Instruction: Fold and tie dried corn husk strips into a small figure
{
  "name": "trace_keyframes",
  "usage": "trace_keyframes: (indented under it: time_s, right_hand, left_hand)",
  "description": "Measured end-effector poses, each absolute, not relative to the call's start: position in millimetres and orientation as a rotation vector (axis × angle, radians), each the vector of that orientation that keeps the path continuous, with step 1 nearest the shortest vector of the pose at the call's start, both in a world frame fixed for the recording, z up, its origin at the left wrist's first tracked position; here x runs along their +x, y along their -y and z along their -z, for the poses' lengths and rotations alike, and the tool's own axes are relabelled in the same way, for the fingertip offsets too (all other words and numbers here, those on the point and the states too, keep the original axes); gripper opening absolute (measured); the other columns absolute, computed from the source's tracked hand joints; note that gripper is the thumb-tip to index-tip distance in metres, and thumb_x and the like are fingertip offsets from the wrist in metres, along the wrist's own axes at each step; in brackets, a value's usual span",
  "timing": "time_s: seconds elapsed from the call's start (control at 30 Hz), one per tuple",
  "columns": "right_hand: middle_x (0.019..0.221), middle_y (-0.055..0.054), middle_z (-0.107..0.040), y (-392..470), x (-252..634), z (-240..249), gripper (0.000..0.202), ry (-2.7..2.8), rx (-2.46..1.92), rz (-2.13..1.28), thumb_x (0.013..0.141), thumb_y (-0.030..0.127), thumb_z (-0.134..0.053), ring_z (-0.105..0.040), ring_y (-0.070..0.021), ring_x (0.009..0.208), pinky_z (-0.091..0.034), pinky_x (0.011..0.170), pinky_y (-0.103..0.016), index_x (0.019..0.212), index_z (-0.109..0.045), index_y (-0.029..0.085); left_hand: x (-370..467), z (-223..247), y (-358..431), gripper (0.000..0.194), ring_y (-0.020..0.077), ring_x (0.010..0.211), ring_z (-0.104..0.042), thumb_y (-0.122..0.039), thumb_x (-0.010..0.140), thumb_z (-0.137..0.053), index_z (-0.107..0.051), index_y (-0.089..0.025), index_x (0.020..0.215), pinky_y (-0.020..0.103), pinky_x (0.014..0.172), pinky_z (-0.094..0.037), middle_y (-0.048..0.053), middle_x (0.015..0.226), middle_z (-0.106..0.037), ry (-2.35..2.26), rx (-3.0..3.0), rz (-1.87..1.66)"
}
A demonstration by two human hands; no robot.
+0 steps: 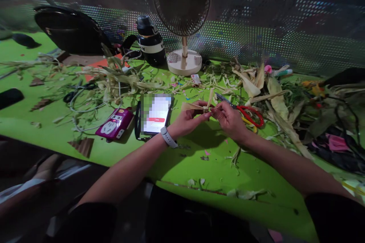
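One black bottle (154, 55) and one black bag (71, 32) are noted at the rear of the green table (256, 171); the contents of both are hidden. One fan (182, 11), one lit smartphone (156, 115), one purple power socket (115, 123) and one pair of red-handled scissors (241, 108) are counted. One dried husk piece (190, 106) is held above the table, clamped between thumb and fingers of the left hand (191, 119); its end is pinched by the right hand (229, 121).
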State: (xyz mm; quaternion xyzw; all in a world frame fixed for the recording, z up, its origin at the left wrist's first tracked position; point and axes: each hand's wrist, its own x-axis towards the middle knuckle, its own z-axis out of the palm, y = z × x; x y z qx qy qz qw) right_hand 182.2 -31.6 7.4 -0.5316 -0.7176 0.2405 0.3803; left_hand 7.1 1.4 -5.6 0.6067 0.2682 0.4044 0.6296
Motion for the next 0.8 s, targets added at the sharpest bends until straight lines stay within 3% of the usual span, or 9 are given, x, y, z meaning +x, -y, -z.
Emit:
trace_keyframes:
  time_s: [0.2,0.4,0.47,0.57,0.67,0.8]
  right_hand:
    - [0.056,0.006,-0.047,30.1,181.4,-0.2,0.032,1.654,-1.301,-0.844,0.088,0.053,-0.049,-0.035,-0.0084,0.042,-0.025,0.041,-0.023,0.082,-0.047,0.022]
    - [0.056,0.006,-0.049,28.1,182.9,2.0,0.032,1.661,-1.311,-0.883,0.086,0.054,-0.051,-0.038,-0.0092,0.044,-0.027,0.043,-0.023,0.087,-0.05,0.022]
    - [0.054,0.007,-0.048,26.4,184.1,-0.1,0.034,1.698,-1.32,-0.841,0.086,0.052,-0.053,-0.04,-0.0101,0.044,-0.03,0.044,-0.024,0.099,-0.05,0.021]
    - [0.063,0.003,-0.055,24.0,186.1,-1.2,0.041,1.838,-1.336,-0.624,0.087,0.047,-0.055,-0.051,-0.0139,0.054,-0.04,0.052,-0.027,0.116,-0.048,0.018]
    - [0.082,-0.007,-0.063,23.4,188.3,2.2,0.026,2.074,-1.324,-0.212,0.092,0.036,-0.05,-0.058,-0.0186,0.072,-0.045,0.063,-0.032,0.106,-0.06,0.017]
    - [0.087,-0.009,-0.063,23.7,190.7,4.6,0.022,2.288,-1.209,0.216,0.093,0.02,-0.044,-0.058,-0.0213,0.083,-0.046,0.07,-0.036,0.099,-0.066,0.021]
  left_hand:
    - [11.1,6.3,-0.7,0.037,0.0159,0.09,-0.064,-0.034,0.076,-0.068,-0.06,-0.017,0.108,0.032,0.085,-0.053,0.008,0.098,-0.068,-0.69,1.419,-1.02]
    - [10.7,2.8,-0.5,0.036,0.0126,0.081,-0.062,-0.031,0.07,-0.074,-0.064,-0.016,0.101,0.026,0.073,-0.052,0.005,0.091,-0.068,-0.739,1.244,-0.993]
    - [10.0,2.5,-3.5,0.035,0.0105,0.077,-0.061,-0.029,0.066,-0.077,-0.065,-0.015,0.097,0.025,0.074,-0.051,0.003,0.085,-0.067,-0.73,1.135,-1.016]
    - [8.0,2.6,-9.1,0.031,0.0076,0.068,-0.058,-0.028,0.064,-0.078,-0.065,-0.015,0.09,0.024,0.07,-0.05,0.001,0.078,-0.066,-0.787,1.001,-1.069]
    - [6.4,3.7,-11.9,0.03,0.0088,0.071,-0.06,-0.029,0.066,-0.076,-0.064,-0.016,0.09,0.022,0.066,-0.05,0.002,0.084,-0.067,-0.875,0.988,-1.109]
    - [5.5,6.4,-10.4,0.027,0.0119,0.073,-0.061,-0.029,0.071,-0.07,-0.063,-0.016,0.094,0.023,0.061,-0.051,0.003,0.081,-0.067,-0.973,1.276,-1.097]
